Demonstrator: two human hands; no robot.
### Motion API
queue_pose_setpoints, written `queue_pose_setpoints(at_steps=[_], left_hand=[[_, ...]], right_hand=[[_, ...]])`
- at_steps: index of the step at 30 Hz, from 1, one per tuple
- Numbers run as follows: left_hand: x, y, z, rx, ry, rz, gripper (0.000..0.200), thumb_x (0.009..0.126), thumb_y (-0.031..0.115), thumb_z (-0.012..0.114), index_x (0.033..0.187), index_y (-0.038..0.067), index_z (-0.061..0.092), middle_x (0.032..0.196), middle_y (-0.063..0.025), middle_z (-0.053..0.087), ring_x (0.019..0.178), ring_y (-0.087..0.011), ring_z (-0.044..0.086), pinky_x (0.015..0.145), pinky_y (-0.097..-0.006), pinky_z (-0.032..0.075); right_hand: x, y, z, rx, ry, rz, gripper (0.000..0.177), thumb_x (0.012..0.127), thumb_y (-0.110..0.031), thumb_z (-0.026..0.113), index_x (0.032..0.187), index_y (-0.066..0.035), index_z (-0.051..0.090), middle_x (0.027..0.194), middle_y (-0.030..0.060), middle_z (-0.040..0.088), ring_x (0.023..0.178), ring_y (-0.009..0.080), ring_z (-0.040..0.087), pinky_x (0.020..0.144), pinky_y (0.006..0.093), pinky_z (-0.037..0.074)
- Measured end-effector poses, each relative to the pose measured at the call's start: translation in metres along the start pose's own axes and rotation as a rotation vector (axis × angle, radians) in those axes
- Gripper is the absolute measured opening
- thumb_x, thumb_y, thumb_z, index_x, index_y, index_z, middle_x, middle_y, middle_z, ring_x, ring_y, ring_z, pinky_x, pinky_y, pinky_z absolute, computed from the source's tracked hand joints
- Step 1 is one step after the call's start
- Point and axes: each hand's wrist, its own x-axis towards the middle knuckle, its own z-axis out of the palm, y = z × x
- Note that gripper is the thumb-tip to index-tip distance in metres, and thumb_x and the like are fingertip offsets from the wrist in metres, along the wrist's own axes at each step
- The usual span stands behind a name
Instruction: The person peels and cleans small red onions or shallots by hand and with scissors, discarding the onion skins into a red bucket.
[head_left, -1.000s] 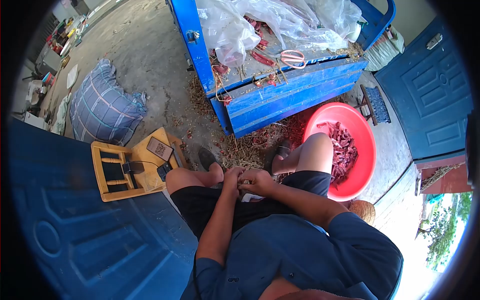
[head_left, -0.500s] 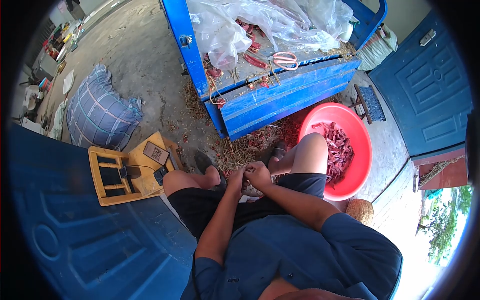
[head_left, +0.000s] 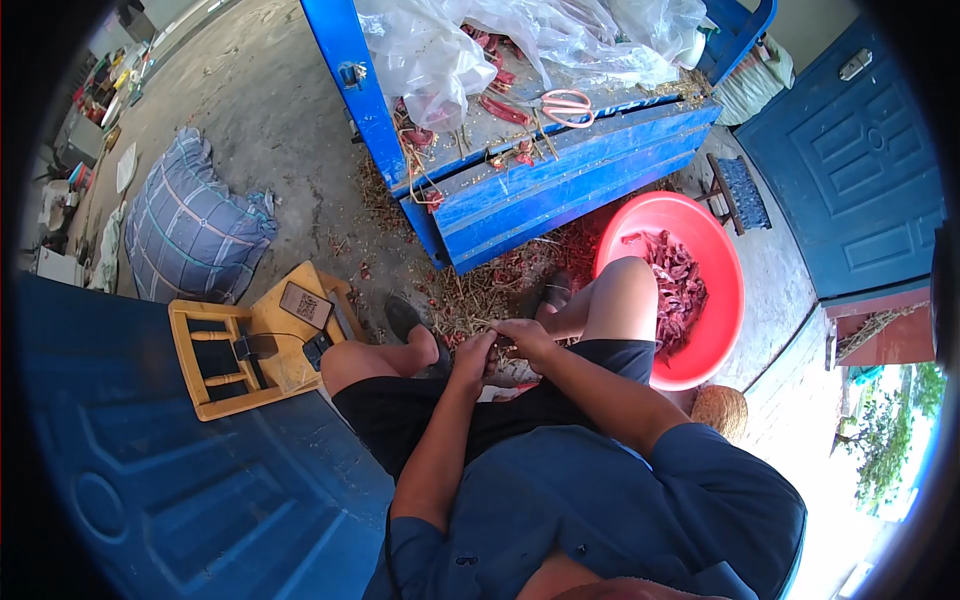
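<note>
Touching, left hand (head_left: 470, 355) and right hand (head_left: 527, 338) hide their fingers' grip; QR code (head_left: 305, 303) nearby.

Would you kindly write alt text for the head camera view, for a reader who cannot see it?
A seated person's left hand and right hand meet between the knees over something too small to identify. A red basin of red chillies stands by the right leg, before a blue cart bearing scissors.
</note>
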Motion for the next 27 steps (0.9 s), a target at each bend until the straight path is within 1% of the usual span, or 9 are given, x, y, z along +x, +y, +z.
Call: queue_pose_setpoints(at_steps=[7,13,16,17,19,21,23,24,27], left_hand=[[0.010,-0.005,0.003,-0.010,-0.009,0.025,0.022,0.098,0.031,0.059,0.084,0.015,0.056,0.061,0.0058,0.044,0.046,-0.0057,0.038,0.042,-0.0231,0.026],[0.017,-0.008,0.001,0.011,0.033,-0.014,0.023,0.099,0.031,0.059,0.082,0.015,0.054,0.061,0.0056,0.045,0.046,-0.0061,0.040,0.041,-0.0232,0.028],[0.021,-0.008,-0.001,0.010,0.009,-0.048,0.022,0.099,0.031,0.059,0.084,0.015,0.055,0.061,0.0061,0.045,0.047,-0.0058,0.039,0.042,-0.0228,0.027],[0.023,-0.010,0.001,0.011,0.010,-0.060,0.022,0.099,0.031,0.059,0.084,0.015,0.055,0.061,0.0061,0.045,0.047,-0.0058,0.039,0.042,-0.0228,0.027],[0.022,-0.008,0.009,0.021,-0.018,-0.065,0.020,0.099,0.031,0.059,0.088,0.014,0.057,0.062,0.0068,0.044,0.048,-0.0048,0.037,0.042,-0.0223,0.026],[0.021,-0.003,0.018,0.010,-0.037,-0.067,0.019,0.099,0.030,0.059,0.089,0.014,0.058,0.063,0.0072,0.044,0.048,-0.0043,0.036,0.042,-0.0221,0.025],[0.020,0.001,0.020,-0.001,-0.059,-0.072,0.018,0.098,0.029,0.059,0.090,0.014,0.058,0.063,0.0076,0.043,0.048,-0.0038,0.035,0.043,-0.0218,0.025],[0.018,0.001,0.020,0.016,-0.071,-0.067,0.016,0.098,0.027,0.059,0.090,0.013,0.058,0.063,0.0079,0.043,0.049,-0.0034,0.035,0.042,-0.0215,0.024],[0.018,-0.002,0.016,-0.026,-0.087,-0.079,0.012,0.095,0.022,0.059,0.089,0.012,0.058,0.063,0.0082,0.041,0.047,-0.0029,0.034,0.042,-0.0211,0.023]], right_hand=[[0.005,0.000,-0.002,0.034,0.076,-0.024,0.019,0.093,-0.032,0.068,0.093,-0.013,0.070,0.085,-0.0032,0.066,0.080,0.0097,0.059,0.074,0.0297,0.045],[0.003,0.001,0.007,0.430,0.169,0.154,0.018,0.093,-0.031,0.069,0.089,-0.014,0.070,0.079,-0.0044,0.063,0.075,0.0085,0.057,0.072,0.0283,0.044],[0.019,0.010,-0.007,-0.017,0.164,-0.094,0.022,0.091,-0.027,0.072,0.082,-0.007,0.071,0.073,-0.0015,0.064,0.059,0.0089,0.053,0.054,0.0265,0.043],[0.023,0.010,-0.013,-0.012,0.170,-0.084,0.022,0.091,-0.027,0.072,0.082,-0.007,0.071,0.073,-0.0015,0.064,0.059,0.0089,0.053,0.054,0.0265,0.043],[0.034,0.010,-0.023,-0.422,0.234,-0.324,0.026,0.090,-0.026,0.073,0.079,-0.002,0.070,0.072,0.0015,0.065,0.056,0.0102,0.053,0.052,0.0282,0.043],[0.032,-0.001,-0.033,-0.443,0.243,-0.302,0.029,0.089,-0.026,0.074,0.077,0.000,0.069,0.071,0.0038,0.064,0.057,0.0119,0.057,0.055,0.0288,0.045],[0.030,-0.010,-0.042,-0.687,0.200,-0.517,0.029,0.087,-0.027,0.075,0.078,-0.001,0.070,0.072,0.0066,0.063,0.060,0.0132,0.060,0.055,0.0299,0.046],[0.020,-0.026,-0.040,-0.702,0.180,-0.371,0.028,0.086,-0.028,0.076,0.080,-0.001,0.070,0.075,0.0088,0.063,0.066,0.0158,0.062,0.059,0.0330,0.048],[0.016,-0.039,-0.047,-0.855,0.047,-0.454,0.026,0.085,-0.027,0.076,0.080,-0.002,0.070,0.078,0.0103,0.063,0.071,0.0180,0.064,0.063,0.0357,0.050]])
